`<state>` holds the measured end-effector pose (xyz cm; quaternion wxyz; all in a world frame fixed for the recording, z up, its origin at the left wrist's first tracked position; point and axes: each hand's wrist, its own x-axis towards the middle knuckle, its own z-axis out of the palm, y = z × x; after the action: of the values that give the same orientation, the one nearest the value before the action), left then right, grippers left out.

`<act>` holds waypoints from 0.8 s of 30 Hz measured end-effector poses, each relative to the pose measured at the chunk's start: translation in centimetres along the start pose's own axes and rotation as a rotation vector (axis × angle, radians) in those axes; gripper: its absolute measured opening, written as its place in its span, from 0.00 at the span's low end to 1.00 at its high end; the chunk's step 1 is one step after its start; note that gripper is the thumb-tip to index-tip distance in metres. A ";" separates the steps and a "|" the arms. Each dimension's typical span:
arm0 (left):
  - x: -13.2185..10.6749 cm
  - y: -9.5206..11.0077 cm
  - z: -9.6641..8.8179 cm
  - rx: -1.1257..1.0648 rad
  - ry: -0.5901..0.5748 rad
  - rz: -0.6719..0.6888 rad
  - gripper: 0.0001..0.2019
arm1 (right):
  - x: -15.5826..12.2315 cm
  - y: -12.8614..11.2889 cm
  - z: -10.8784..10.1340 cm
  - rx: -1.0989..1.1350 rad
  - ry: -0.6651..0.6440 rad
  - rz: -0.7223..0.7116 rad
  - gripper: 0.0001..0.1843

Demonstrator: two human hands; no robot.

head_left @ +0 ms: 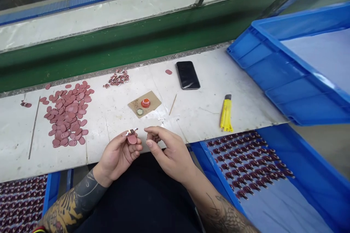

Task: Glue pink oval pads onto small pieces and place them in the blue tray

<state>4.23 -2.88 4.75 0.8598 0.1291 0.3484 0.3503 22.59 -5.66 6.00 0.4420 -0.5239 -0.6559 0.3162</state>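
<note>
My left hand (117,153) pinches a pink oval disc (132,139) with a small printed piece (131,131) on its upper end. My right hand (166,149) hovers beside it, fingers curled and thumb near the forefinger, with nothing visible in them. Ahead of my hands, a square of cardboard (144,104) carries an orange cap (145,103) and a metal bottle cap (140,111). A wide pile of pink oval discs (67,113) lies to the left. Beyond it sits a smaller heap of printed pieces (117,78).
On the white bench (22,138) lie a black phone (188,75), a yellow utility knife (226,114) and a wooden stick (172,104). A blue crate (284,69) overhangs the right end. Below the front edge, blue bins hold printed sheets (248,164).
</note>
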 end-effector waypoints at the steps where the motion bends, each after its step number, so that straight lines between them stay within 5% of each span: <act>1: 0.0 -0.2 0.2 0.057 -0.010 0.048 0.09 | -0.2 0.0 -0.2 0.009 0.012 0.012 0.10; 6: 0.6 -1.4 0.9 0.390 -0.039 0.314 0.10 | -1.0 0.2 -1.4 0.155 0.028 0.088 0.08; 14: 2.9 -3.1 2.1 0.831 -0.045 0.409 0.20 | -3.9 1.3 -4.1 0.140 0.135 0.143 0.06; 18: 5.2 -2.7 0.6 1.365 0.000 0.626 0.17 | -8.0 5.9 -8.9 -0.077 0.342 0.277 0.07; 21: 6.8 -2.2 -1.0 1.728 -0.033 0.752 0.14 | -13.4 11.2 -14.3 -0.397 0.553 0.664 0.09; 24: 7.6 -2.0 -1.8 1.837 -0.005 0.755 0.13 | -20.2 16.0 -19.1 -0.514 0.664 0.934 0.12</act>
<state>7.86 0.87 -1.37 0.2588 0.8483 0.4188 0.1949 47.77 -22.07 -5.27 0.2970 -0.9150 -0.2407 0.1287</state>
